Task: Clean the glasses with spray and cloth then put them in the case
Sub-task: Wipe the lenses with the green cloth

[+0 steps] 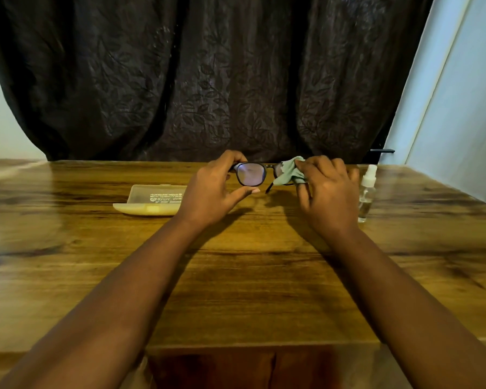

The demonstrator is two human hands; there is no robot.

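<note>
Open wood in front, clutter along the back

The near table (250,290) lies bare between the forearms; farther back the open case (152,202) sits left, the spray bottle (366,192) stands right, and a dark curtain (208,80) closes the far edge.

Above the wooden table (236,276), the left hand (208,192) pinched the dark-framed glasses (251,175) by one lens rim. The right hand (328,192) pressed a green cloth (288,171) around the other lens. Left of the glasses lay an open case (152,199); right of them stood a spray bottle (366,192), upright.
</note>
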